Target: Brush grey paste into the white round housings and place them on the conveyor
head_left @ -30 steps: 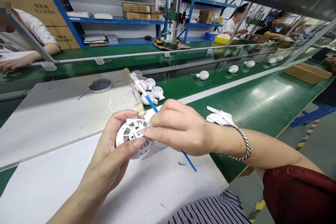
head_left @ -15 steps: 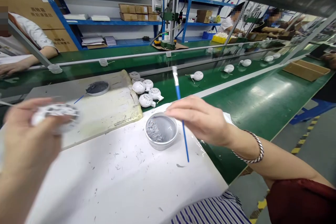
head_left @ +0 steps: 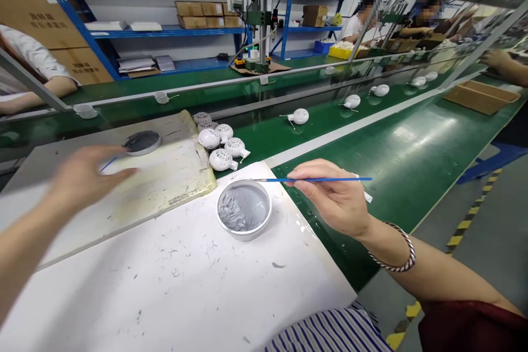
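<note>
My right hand (head_left: 336, 198) pinches a thin blue brush (head_left: 322, 179) and holds it level, tip pointing left over a round dish of grey paste (head_left: 243, 210) on the white board (head_left: 185, 286). My left hand (head_left: 84, 176) is smeared by motion above the grey board (head_left: 173, 170), close to a small dark dish (head_left: 142, 142) with a blue stick in it. I cannot tell whether the left hand holds anything. Several white round vented parts (head_left: 220, 146) lie in a cluster just past the grey board's right corner.
More white parts (head_left: 299, 116) ride along the green conveyor belt (head_left: 371, 154). A cardboard tray (head_left: 480, 97) sits at the far right. Other people's arms rest at the far left (head_left: 37, 88) and far right (head_left: 505, 63). A press machine (head_left: 258, 16) stands before blue shelving.
My left hand has swung left from in front of me to over the grey board, and the white part it held is no longer visible. My right hand turned the brush from upright to level.
</note>
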Available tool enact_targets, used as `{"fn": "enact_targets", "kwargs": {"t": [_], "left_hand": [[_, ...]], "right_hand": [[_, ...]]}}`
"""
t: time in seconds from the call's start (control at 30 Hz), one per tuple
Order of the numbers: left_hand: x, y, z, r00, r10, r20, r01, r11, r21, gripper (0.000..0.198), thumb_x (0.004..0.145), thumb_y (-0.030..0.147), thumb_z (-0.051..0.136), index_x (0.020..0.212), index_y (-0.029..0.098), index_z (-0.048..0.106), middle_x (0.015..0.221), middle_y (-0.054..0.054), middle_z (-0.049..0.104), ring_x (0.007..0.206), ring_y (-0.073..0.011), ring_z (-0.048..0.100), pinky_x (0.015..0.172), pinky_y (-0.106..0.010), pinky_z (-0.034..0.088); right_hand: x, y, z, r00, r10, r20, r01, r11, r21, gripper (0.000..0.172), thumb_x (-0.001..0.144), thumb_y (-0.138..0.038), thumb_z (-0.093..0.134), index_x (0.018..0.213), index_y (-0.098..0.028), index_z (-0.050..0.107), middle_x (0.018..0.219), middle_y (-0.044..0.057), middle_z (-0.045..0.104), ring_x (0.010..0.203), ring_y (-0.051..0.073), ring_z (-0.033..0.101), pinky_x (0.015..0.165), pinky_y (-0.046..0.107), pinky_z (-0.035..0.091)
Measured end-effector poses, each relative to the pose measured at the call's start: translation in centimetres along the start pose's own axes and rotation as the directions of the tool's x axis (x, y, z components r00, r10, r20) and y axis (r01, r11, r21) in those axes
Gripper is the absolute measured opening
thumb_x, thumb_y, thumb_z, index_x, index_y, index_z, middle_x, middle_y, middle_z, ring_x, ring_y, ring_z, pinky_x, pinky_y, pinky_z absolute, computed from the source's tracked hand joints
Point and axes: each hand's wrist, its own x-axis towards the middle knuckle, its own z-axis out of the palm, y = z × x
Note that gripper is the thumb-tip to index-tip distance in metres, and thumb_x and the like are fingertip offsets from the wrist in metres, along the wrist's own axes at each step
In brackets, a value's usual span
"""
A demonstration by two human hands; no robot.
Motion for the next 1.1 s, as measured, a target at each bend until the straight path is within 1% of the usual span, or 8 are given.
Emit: {"fn": "enact_targets", "kwargs": {"t": [0.13, 0.2, 0.3, 0.53, 0.7, 0.83, 0.9, 1.1], "left_hand": [[4.2, 5.0, 8.2, 0.889, 0.365, 0.278, -0.384, 0.923, 0.017, 0.048, 0.07, 0.02, 0.064, 0.118, 0.026, 0.063, 0.135, -0.002, 0.051, 0.128, -0.0259, 0.039, 0.108, -0.039, 0.03], [5.8, 6.9, 11.3, 0.848, 0.408, 0.337, -0.43, 0.903, -0.012, 0.053, 0.062, 0.011, 0.062, 0.112, 0.026, 0.067, 0.133, -0.005, 0.052, 0.126, -0.0297, 0.041, 0.104, -0.043, 0.033], [7.3, 7.8, 13.4, 0.86, 0.394, 0.324, -0.392, 0.917, -0.074, 0.046, 0.056, 0.009, 0.061, 0.1, 0.02, 0.071, 0.125, -0.011, 0.053, 0.12, -0.0366, 0.043, 0.101, -0.051, 0.033], [4.0, 7.1, 9.3, 0.985, 0.156, 0.07, -0.098, 0.851, -0.516, 0.053, 0.075, 0.033, 0.059, 0.125, 0.019, 0.051, 0.136, -0.016, 0.045, 0.123, -0.0354, 0.047, 0.099, -0.051, 0.043], [-2.9, 7.1, 6.2, 0.962, -0.161, 0.222, 0.244, 0.136, -0.96, 0.027, 0.082, 0.022, 0.05, 0.107, 0.016, 0.057, 0.129, -0.016, 0.056, 0.12, -0.0309, 0.053, 0.088, -0.045, 0.055], [-6.6, 7.2, 6.2, 0.922, -0.249, 0.296, 0.273, -0.122, -0.954, 0.04, 0.067, 0.005, 0.058, 0.105, 0.017, 0.06, 0.12, -0.013, 0.062, 0.116, -0.0369, 0.056, 0.081, -0.055, 0.056], [-7.6, 7.5, 6.3, 0.9, -0.284, 0.33, 0.297, -0.152, -0.943, 0.05, 0.059, -0.001, 0.059, 0.105, 0.019, 0.061, 0.119, -0.011, 0.063, 0.114, -0.0385, 0.057, 0.077, -0.054, 0.058], [-8.5, 8.4, 6.4, 0.895, -0.31, 0.321, 0.335, -0.007, -0.942, 0.055, 0.055, 0.0, 0.068, 0.106, 0.02, 0.063, 0.106, -0.01, 0.066, 0.116, -0.0364, 0.056, 0.074, -0.045, 0.061]], "right_hand": [[-0.4, 0.2, 1.3, 0.972, 0.229, 0.057, -0.236, 0.948, 0.212, 0.009, 0.085, -0.014, 0.064, 0.092, -0.019, 0.064, 0.091, 0.004, 0.07, 0.086, 0.015, 0.068, 0.074, 0.03, 0.06], [-0.6, 0.3, 1.8, 0.969, 0.229, 0.094, -0.244, 0.947, 0.21, 0.008, 0.084, -0.015, 0.065, 0.091, -0.018, 0.063, 0.091, 0.005, 0.07, 0.086, 0.015, 0.069, 0.074, 0.03, 0.06], [-0.9, 0.8, 2.3, 0.975, 0.193, 0.111, -0.212, 0.957, 0.199, 0.007, 0.084, -0.015, 0.065, 0.091, -0.017, 0.062, 0.091, 0.006, 0.071, 0.087, 0.015, 0.069, 0.074, 0.029, 0.06], [-0.7, 2.1, 3.0, 0.982, 0.164, 0.098, -0.181, 0.961, 0.211, 0.007, 0.085, -0.016, 0.064, 0.092, -0.015, 0.064, 0.092, 0.006, 0.071, 0.087, 0.015, 0.069, 0.076, 0.028, 0.06], [-0.4, 2.3, 3.3, 0.981, 0.124, 0.152, -0.154, 0.965, 0.21, 0.009, 0.085, -0.013, 0.062, 0.094, -0.016, 0.063, 0.092, 0.005, 0.07, 0.089, 0.013, 0.068, 0.076, 0.026, 0.059], [-0.2, 2.1, 3.4, 0.978, 0.099, 0.185, -0.129, 0.979, 0.16, 0.01, 0.085, -0.011, 0.061, 0.094, -0.015, 0.063, 0.093, 0.006, 0.069, 0.089, 0.013, 0.068, 0.078, 0.027, 0.058], [-0.2, 1.9, 3.4, 0.975, 0.102, 0.197, -0.135, 0.978, 0.158, 0.009, 0.086, -0.011, 0.061, 0.094, -0.015, 0.063, 0.093, 0.006, 0.07, 0.089, 0.013, 0.068, 0.078, 0.027, 0.058], [-0.7, 2.0, 3.7, 0.966, 0.192, 0.173, -0.235, 0.933, 0.272, 0.006, 0.086, -0.016, 0.062, 0.092, -0.016, 0.062, 0.093, 0.006, 0.069, 0.089, 0.014, 0.068, 0.075, 0.028, 0.06]]}}
